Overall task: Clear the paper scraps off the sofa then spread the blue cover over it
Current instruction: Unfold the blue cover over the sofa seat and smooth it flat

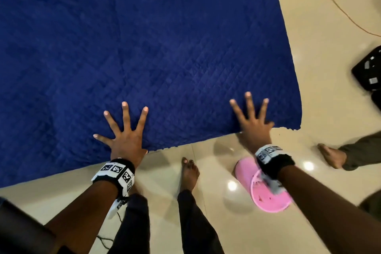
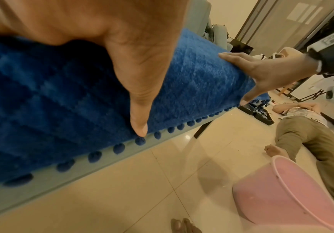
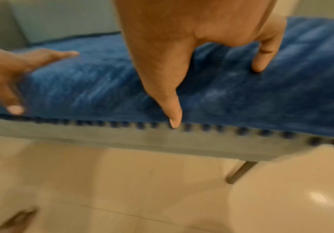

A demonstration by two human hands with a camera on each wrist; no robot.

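While blue cover [image 1: 144, 47] is lying flat on sofa [image 2: 102, 159], left hand [image 1: 125, 136] and right hand [image 1: 253, 121] are pressing front edge, fingers spread wide, holding nothing; right hand nearer front right corner.

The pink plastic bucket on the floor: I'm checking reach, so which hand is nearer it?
Right. The right hand is directly above the pink plastic bucket; the left hand is farther left.

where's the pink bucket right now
The pink bucket stands on the tiled floor in the head view, lower right, under the right hand's wrist, just in front of the sofa's blue cover.
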